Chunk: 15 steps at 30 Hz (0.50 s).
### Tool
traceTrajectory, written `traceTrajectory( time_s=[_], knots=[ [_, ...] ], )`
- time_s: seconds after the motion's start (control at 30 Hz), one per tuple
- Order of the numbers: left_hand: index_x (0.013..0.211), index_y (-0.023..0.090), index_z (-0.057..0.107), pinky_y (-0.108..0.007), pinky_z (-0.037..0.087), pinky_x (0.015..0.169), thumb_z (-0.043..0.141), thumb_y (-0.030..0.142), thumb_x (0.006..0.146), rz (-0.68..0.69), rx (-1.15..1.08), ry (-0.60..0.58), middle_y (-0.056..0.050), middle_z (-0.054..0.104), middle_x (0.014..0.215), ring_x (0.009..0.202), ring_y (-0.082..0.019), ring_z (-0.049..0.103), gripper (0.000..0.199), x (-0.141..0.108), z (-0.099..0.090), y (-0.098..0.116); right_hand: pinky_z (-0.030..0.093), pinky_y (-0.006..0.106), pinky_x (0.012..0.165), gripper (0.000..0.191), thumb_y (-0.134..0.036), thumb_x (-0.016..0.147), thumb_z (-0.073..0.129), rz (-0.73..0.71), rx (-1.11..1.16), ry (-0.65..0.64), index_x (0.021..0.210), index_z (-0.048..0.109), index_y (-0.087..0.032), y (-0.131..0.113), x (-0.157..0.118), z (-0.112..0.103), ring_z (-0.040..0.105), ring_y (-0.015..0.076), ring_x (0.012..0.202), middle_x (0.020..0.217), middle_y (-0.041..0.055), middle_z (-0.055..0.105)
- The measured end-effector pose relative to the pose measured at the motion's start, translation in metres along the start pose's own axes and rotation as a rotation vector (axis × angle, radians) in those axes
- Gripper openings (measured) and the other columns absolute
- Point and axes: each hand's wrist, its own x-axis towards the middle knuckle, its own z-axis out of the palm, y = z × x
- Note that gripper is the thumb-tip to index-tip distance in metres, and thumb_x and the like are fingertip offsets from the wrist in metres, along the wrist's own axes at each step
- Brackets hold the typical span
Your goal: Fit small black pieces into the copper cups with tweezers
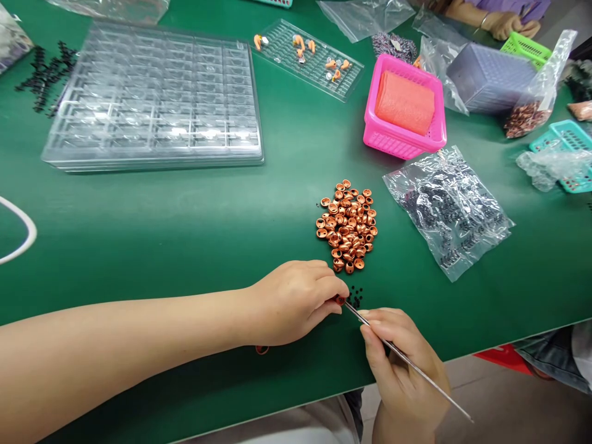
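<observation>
Between the thumb and forefinger of my left hand (296, 302) is a small copper-coloured cup-like piece (340, 300). My right hand (407, 364) grips a thin metal rod-shaped tool (416, 368) like a pen, and its tip reaches the copper piece. Beside the fingertips lie several tiny black bits (355, 295). Just beyond my left hand is a pile of copper-coloured cup-like pieces (349, 225). Another such piece (262, 349) shows partly under my left wrist.
Stacked clear compartment trays (161, 105) stand at the back left. A pink basket (404, 145) holds an orange-red foam roll (406, 102). Right of the pile lies a clear bag of dark pieces (448, 209). A clear grid tray (319, 68) carries small orange parts. Another person's hands (509, 26) are at the far right.
</observation>
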Motion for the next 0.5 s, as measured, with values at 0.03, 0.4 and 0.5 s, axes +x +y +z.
traceTrajectory(
  time_s=[0.03,0.4,0.5],
  knots=[
    [0.097,0.012,0.066,-0.026,0.047,0.067,0.060,0.014,0.091,-0.001,0.002,0.000,-0.004,0.067,0.082,0.074,-0.016,0.058,0.008,-0.0001,-0.0003,0.0002,0.057,0.037,0.077,0.031,0.002,0.080,0.064,-0.007,-0.006,-0.005,0.100,0.064,-0.021,0.0000,0.0001,-0.0004,0.068,0.0183,0.089,0.096,0.0035,0.071],
    [0.096,0.013,0.065,-0.025,0.047,0.067,0.059,0.015,0.092,-0.010,0.014,-0.015,-0.004,0.067,0.082,0.075,-0.016,0.058,0.008,0.0010,0.0000,0.0001,0.059,0.037,0.075,0.033,0.001,0.080,0.064,-0.081,-0.029,-0.006,0.103,0.064,-0.023,0.0018,-0.0006,-0.0018,0.068,0.0181,0.089,0.097,0.0036,0.072],
    [0.096,0.014,0.065,-0.025,0.047,0.067,0.059,0.016,0.092,-0.016,0.013,-0.020,-0.004,0.068,0.082,0.075,-0.016,0.058,0.007,0.0008,-0.0009,0.0003,0.059,0.035,0.074,0.032,0.001,0.080,0.064,-0.069,-0.024,0.004,0.102,0.064,-0.022,0.0004,-0.0006,-0.0012,0.068,0.0175,0.088,0.096,0.0031,0.072]
  ],
)
